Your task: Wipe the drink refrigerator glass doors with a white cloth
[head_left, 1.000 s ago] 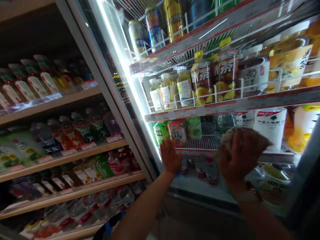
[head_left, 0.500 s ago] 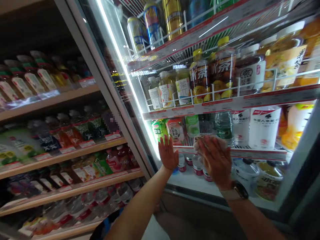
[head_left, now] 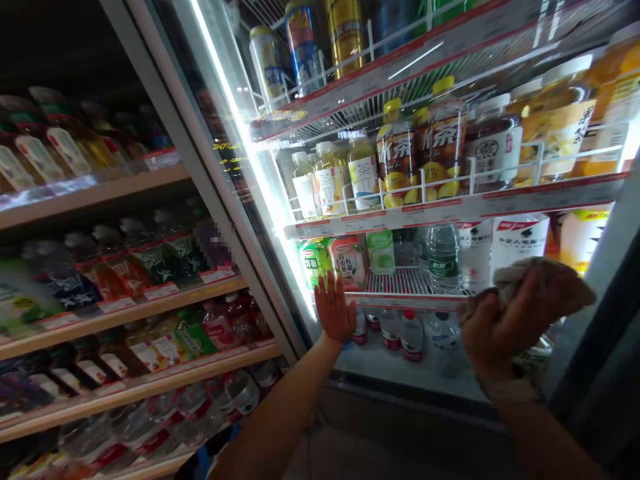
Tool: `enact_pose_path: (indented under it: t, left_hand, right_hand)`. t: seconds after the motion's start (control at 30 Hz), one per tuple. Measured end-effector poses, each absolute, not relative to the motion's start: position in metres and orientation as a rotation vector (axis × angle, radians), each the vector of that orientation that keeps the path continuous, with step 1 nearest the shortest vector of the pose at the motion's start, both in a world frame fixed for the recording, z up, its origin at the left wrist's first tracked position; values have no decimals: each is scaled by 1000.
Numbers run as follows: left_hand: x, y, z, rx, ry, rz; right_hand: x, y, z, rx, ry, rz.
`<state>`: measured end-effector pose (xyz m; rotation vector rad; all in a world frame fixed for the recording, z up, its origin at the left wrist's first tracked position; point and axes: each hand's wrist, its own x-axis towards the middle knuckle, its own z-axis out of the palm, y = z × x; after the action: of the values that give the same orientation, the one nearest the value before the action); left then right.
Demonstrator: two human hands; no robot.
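Note:
My left hand [head_left: 335, 308] lies flat with fingers spread on the glass door [head_left: 360, 363] of a lit drinks cooler, in front of a green carton [head_left: 314, 259] and a red carton [head_left: 347, 257]. My right hand [head_left: 505, 333] is at the right part of the door, wrapped round a bunched greyish-brown cloth [head_left: 550, 287]. The cloth overlaps a white package [head_left: 520, 237] on the shelf behind. Motion smears this hand somewhat, and whether the cloth touches the glass I cannot tell.
Inside the cooler, wire shelves hold cans [head_left: 303, 47], tea bottles [head_left: 395, 157] and a clear water bottle [head_left: 443, 257]. A bright light strip [head_left: 235, 100] runs along the left frame. Open wooden shelves [head_left: 150, 307] with many drink bottles stand at the left.
My right hand has moved right across the door with the cloth, from before the water bottle to before the white packages. My left hand stays on the glass. The view has shifted slightly.

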<state>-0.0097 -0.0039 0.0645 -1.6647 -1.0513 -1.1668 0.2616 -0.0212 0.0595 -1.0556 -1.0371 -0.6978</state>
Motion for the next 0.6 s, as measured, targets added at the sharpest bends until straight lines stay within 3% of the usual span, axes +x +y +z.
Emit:
enact_pose_path:
  t: [0.33, 0.6]
  left_hand:
    - [-11, -2, 64, -1638, -1040, -1158]
    - [-12, -2, 66, -1642, -1035, -1154]
  right_hand:
    - [125, -29, 37, -922, -1519, -727]
    - [170, -31, 43, -894, -1621, -743]
